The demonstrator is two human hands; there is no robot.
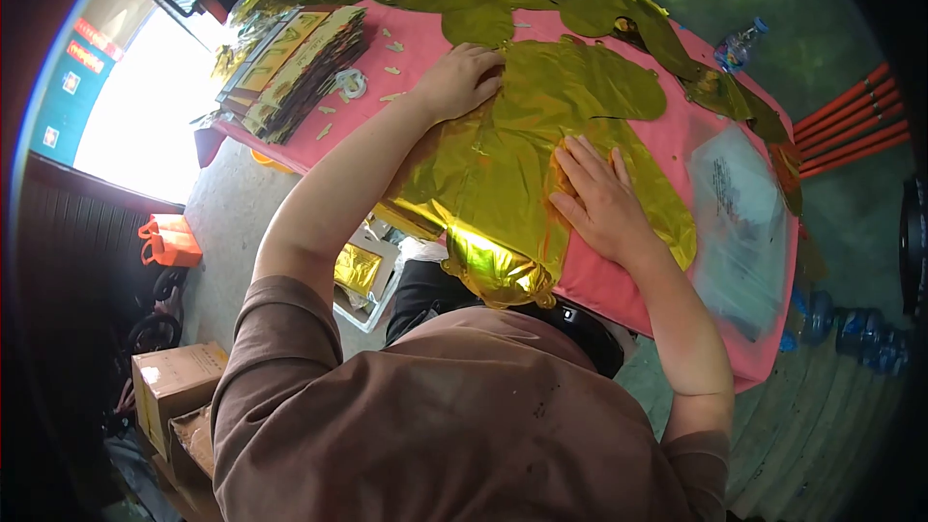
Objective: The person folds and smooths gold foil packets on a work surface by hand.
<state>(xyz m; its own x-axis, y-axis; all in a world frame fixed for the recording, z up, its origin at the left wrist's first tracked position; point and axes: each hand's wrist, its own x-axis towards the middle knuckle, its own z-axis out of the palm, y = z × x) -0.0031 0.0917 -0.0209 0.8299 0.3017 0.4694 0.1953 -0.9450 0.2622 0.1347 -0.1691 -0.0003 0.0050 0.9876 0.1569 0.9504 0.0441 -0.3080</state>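
Observation:
A flat, uninflated gold foil balloon (527, 150) lies wrinkled over the pink-covered table (619, 275), and its near end hangs over the front edge. On its upper left part rests my left hand (459, 82), with the fingers curled onto the foil and the thumb bent below them. My right hand (599, 198) lies flat on the right side of the foil, fingers stretched out and slightly apart. The palm side of both hands is hidden.
Gold foil pieces (483, 24) line the table's far edge. A stack of cards (300, 72) stands at the left, near small pale scraps and a tape roll (350, 84). Clear plastic bags (735, 222) lie at the right. Below are a white bin (372, 304) and cardboard boxes (179, 382).

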